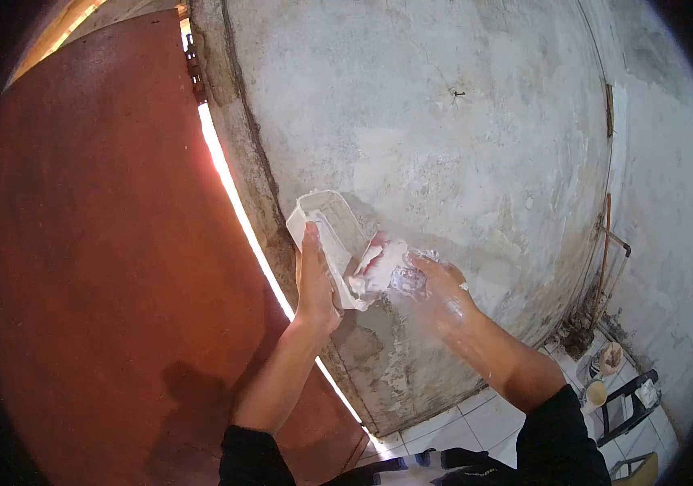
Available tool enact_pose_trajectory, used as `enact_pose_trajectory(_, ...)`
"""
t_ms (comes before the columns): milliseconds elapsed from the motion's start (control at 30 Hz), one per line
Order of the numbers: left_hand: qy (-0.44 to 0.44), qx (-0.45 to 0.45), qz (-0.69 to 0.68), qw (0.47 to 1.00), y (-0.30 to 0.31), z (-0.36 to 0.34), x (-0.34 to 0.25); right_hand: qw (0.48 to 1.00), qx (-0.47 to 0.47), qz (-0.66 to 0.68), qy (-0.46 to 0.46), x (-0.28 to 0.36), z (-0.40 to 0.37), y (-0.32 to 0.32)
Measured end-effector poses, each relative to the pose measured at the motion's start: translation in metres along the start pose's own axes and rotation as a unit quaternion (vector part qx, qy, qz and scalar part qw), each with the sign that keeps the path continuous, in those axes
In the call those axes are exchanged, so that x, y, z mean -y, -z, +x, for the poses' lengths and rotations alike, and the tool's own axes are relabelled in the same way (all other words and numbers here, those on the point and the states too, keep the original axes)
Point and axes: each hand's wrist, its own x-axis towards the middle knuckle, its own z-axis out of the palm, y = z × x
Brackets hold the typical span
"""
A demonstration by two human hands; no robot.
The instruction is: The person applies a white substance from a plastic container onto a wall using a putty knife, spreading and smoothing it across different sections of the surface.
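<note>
Sleeves, black (557,437), a pair: at the lower edge of my view, with part of a patterned shirt (419,470) between them.

Left hand (316,283): grip closed around the white container (329,243), thumb laid over its near side, fingers mostly hidden behind.

White container: one, angular, open, tilted, smeared with pale paste inside and along the rim; held up in front of the wall.

Right hand (436,283): grip closed on the paste-covered tool (383,267), fingers thickly coated in white, with flecks running onto the wrist. I cannot tell the handle's shape.

Paste-covered tool: one, reddish where bare, laden with white paste, its end at the container's right edge.

Wall (444,170): grey, unevenly patched in white, with a small dark fixing (458,95) jutting from its upper part and a rough crack down its left side.

Door panel (119,202): reddish-brown, left of the wall, a bright gap along its edge, a shadow low on it.

Floor (496,421): pale square tiles. Standing there at right: a cream cup (596,394), a crumpled bag-like item (609,358) and a black frame (628,411) bearing a whitish lump.

Pipe (618,239): thin, bent, near the far corner.
</note>
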Motion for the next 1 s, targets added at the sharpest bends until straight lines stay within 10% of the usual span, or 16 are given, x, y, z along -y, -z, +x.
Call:
enact_pose_trajectory(400,0.032,0.067,-0.076,0.994,0.01,0.001,-0.007,0.983,0.066,0.111,0.132,0.04,0.014,-0.02)
enact_pose_trajectory(1000,0.069,0.071,-0.132,0.986,-0.001,-0.008,-0.02,0.943,0.085,-0.171,0.273,0.053,0.013,-0.063)
